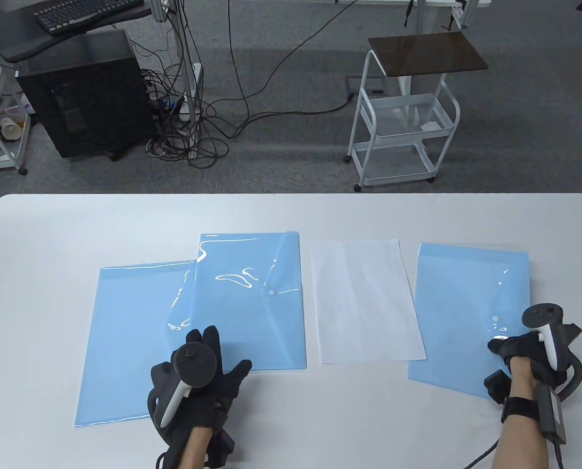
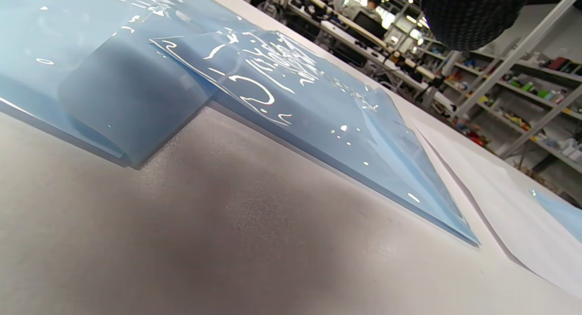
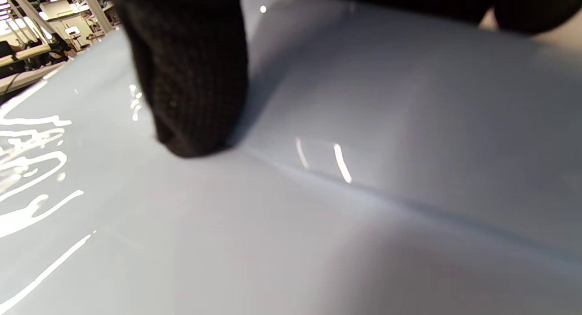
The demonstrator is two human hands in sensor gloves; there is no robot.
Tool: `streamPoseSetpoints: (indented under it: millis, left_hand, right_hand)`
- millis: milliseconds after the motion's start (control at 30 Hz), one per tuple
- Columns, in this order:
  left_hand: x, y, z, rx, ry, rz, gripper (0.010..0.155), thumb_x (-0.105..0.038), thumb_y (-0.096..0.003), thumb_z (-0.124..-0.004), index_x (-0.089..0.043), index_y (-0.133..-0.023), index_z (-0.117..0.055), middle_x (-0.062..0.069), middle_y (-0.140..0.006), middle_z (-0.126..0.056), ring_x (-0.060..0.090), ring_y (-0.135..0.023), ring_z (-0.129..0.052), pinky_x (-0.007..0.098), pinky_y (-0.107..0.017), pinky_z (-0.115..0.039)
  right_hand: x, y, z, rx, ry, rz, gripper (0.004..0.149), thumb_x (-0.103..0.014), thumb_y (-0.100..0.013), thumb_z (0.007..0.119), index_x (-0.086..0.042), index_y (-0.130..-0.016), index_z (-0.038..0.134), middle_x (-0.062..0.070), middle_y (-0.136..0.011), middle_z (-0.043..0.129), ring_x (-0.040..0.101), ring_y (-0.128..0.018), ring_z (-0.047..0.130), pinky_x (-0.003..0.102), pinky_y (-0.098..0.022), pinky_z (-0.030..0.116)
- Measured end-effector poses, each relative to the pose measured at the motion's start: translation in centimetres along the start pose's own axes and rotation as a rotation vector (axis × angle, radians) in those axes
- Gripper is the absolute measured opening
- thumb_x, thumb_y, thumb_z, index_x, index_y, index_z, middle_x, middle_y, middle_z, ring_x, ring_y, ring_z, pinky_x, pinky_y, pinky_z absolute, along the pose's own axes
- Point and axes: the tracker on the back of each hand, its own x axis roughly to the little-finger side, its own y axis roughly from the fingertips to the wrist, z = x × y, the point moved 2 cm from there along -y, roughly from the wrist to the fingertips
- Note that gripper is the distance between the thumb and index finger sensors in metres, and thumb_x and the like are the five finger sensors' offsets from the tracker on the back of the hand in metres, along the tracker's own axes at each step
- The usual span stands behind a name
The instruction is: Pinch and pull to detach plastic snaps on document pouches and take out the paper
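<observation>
Three light-blue document pouches lie on the white table [image 1: 51, 234]. The left pouch [image 1: 124, 342] is partly under the middle pouch [image 1: 251, 303], whose white snap [image 1: 271, 292] shows on its flap. A white paper sheet [image 1: 364, 300] lies flat between the middle pouch and the right pouch [image 1: 466, 312]. My left hand [image 1: 207, 361] rests flat with spread fingers on the lower edges of the left and middle pouches. My right hand [image 1: 508, 348] is curled over the right pouch's flap just below its snap [image 1: 495, 319]. A gloved fingertip [image 3: 191, 124] presses at the flap's edge [image 3: 363, 192].
Beyond the table's far edge stand a white trolley [image 1: 403, 122] with a dark top, a black computer case [image 1: 85, 97] and tangled floor cables [image 1: 193, 137]. The left wrist view shows the overlapped pouches [image 2: 295, 92] and the paper [image 2: 500, 201].
</observation>
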Motion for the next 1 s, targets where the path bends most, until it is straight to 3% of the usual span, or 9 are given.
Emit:
streamPoseSetpoints:
  millis: [200,467,667,1000]
  left_hand:
    - [-0.2,0.1,0.0,0.002,0.015,-0.017,0.094,-0.068,-0.054,-0.068,-0.023,-0.117,-0.016,0.019,-0.123,-0.017,0.067,-0.104,-0.029,0.076,-0.068,-0.044]
    - [-0.3,0.5,0.0,0.003,0.038,-0.037,0.093,-0.067,-0.0542,-0.068,-0.023,-0.117,-0.016,0.019,-0.123,-0.018,0.066,-0.104,-0.03,0.076,-0.068,-0.045]
    - [-0.2,0.8,0.1,0.008,0.059,-0.046,0.093,-0.067,-0.0543,-0.068,-0.023,-0.117,-0.016,0.019,-0.123,-0.018,0.067,-0.104,-0.03,0.076,-0.068,-0.045]
    - [0.0,1.1,0.3,0.004,0.08,-0.047,0.093,-0.067,-0.0544,-0.068,-0.023,-0.117,-0.016,0.019,-0.123,-0.019,0.066,-0.104,-0.03,0.076,-0.068,-0.046]
  right_hand:
    - [0.4,1.2,-1.8,0.118,-0.022,0.022,0.059,-0.037,-0.037,0.1,-0.012,-0.084,0.075,0.021,-0.083,0.093,0.043,-0.064,0.098,0.065,-0.044,0.084]
    - [0.4,3.3,-5.4,0.191,-0.034,0.007,0.039,-0.03,-0.041,0.098,-0.016,-0.075,0.084,0.018,-0.071,0.103,0.037,-0.052,0.107,0.058,-0.037,0.09]
    - [-1.2,6.2,-8.6,0.273,-0.023,-0.05,0.036,-0.025,-0.043,0.096,-0.017,-0.075,0.084,0.016,-0.067,0.105,0.032,-0.044,0.109,0.053,-0.03,0.092]
    - [-5.4,13.8,-14.9,0.541,0.068,-0.212,0.037,-0.021,-0.045,0.092,-0.018,-0.081,0.081,0.014,-0.07,0.103,0.03,-0.042,0.106,0.052,-0.028,0.091]
